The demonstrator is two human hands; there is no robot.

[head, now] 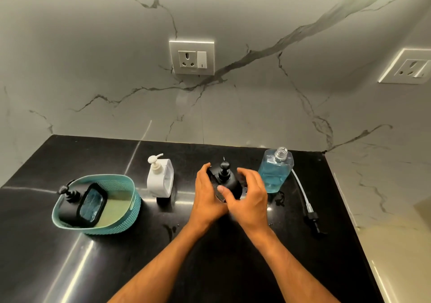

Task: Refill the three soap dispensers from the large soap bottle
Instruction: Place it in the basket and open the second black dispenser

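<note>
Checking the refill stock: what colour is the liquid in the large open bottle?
Blue, seen in the head view inside the large soap bottle.

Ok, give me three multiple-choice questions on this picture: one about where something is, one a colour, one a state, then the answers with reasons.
1. Where is the black dispenser that nobody is touching?
A. in the teal basket
B. beside the wall socket
C. on the floor

2. What colour is the soap in the large soap bottle?
A. pink
B. blue
C. yellow

3. The large soap bottle is:
A. capped
B. lying down
C. open-necked and upright

Answers: 1 A, it leans inside the basket. 2 B, blue liquid shows through the clear wall. 3 C, its bare threaded neck shows and its pump lies on the counter.
</note>
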